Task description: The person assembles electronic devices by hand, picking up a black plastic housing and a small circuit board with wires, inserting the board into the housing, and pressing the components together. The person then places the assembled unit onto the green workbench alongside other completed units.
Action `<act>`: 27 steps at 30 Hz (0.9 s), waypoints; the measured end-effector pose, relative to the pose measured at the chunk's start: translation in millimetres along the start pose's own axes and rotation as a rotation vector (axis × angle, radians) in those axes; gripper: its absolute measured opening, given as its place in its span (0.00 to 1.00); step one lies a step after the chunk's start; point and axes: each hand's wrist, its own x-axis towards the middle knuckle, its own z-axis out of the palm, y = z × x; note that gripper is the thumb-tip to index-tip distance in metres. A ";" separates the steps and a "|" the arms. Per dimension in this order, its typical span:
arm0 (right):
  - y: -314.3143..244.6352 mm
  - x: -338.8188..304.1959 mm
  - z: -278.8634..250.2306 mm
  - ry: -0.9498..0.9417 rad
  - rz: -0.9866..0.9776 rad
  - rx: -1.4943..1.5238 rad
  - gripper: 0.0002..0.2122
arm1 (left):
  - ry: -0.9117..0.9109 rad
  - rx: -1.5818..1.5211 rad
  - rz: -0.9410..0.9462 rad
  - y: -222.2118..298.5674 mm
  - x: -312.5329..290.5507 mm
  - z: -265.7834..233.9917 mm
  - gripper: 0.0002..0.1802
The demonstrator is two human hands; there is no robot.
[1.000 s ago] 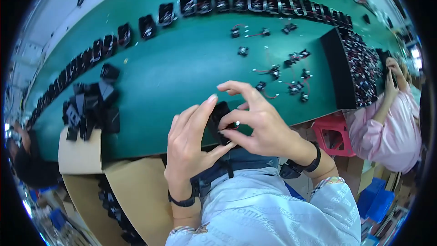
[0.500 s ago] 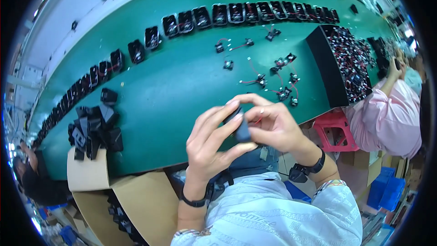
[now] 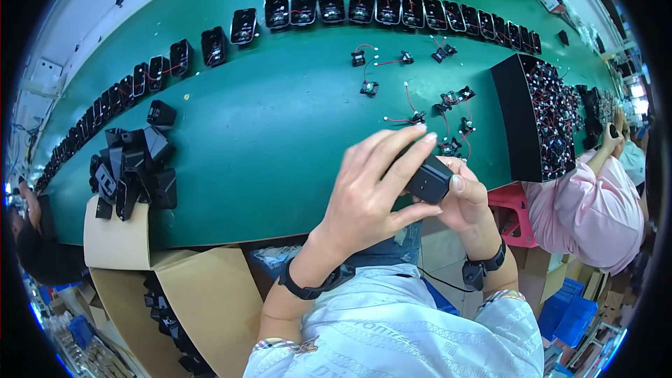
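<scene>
Both hands hold one small black plastic housing [image 3: 428, 180] just above the near edge of the green table [image 3: 280, 140]. My left hand [image 3: 371, 189] wraps over its top and left side, fingers stretched across it. My right hand [image 3: 465, 203] grips its right end, thumb pressed on the side. Small black parts with red wires [image 3: 448, 122] lie scattered on the table just beyond my hands.
A long row of black housings [image 3: 364, 7] lines the far side of the table. A heap of black housings [image 3: 133, 168] lies at the left. A black bin of wired parts [image 3: 542, 115] stands at the right. A person in pink [image 3: 595, 203] works at the right. Cardboard boxes [image 3: 161, 287] sit below.
My hands have closed tighter around the housing and moved right. My left fingers now lie across its top; the view has shifted so the table sits more to the left.
</scene>
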 end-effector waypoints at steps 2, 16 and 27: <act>-5.9 -1.8 0.9 -0.025 -0.014 0.045 0.32 | 0.032 0.039 -0.014 -1.1 5.6 0.8 0.47; -379.7 -33.4 -179.4 0.763 -0.663 -1.986 0.13 | 0.002 0.241 -0.425 -32.9 -24.7 -8.1 0.17; -412.1 3.5 -374.2 0.689 0.114 -2.319 0.15 | -0.061 0.470 -0.409 -24.4 -0.3 -3.8 0.13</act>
